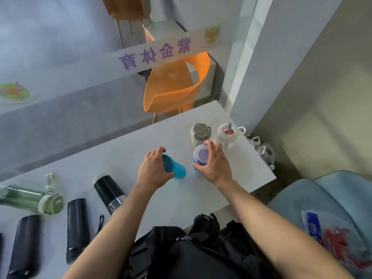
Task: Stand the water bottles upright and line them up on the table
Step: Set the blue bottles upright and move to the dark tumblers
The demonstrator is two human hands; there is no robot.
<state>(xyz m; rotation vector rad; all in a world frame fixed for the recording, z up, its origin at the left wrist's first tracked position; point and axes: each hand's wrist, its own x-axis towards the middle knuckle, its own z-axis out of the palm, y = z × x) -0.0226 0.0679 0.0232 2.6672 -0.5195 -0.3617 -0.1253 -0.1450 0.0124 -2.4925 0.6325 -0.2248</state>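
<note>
While the left grip (154, 170) clamps a tilted blue bottle (174, 167), the right grip (214, 165) clasps an upright lavender-capped bottle (200, 156).

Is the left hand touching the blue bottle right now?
Touching. The head view shows the left hand wrapped around the blue bottle, thumb and fingers on its top end.

Beyond the right hand (215, 166) two upright bottles, grey-lidded (200, 133) and white-lidded (227, 134), block the far corner of the surface (124, 150). Bare surface lies open beyond the left hand (154, 170). Left of it lie a black flask (108, 193), black bottles (77, 228) and a green bottle (30, 200).
</note>
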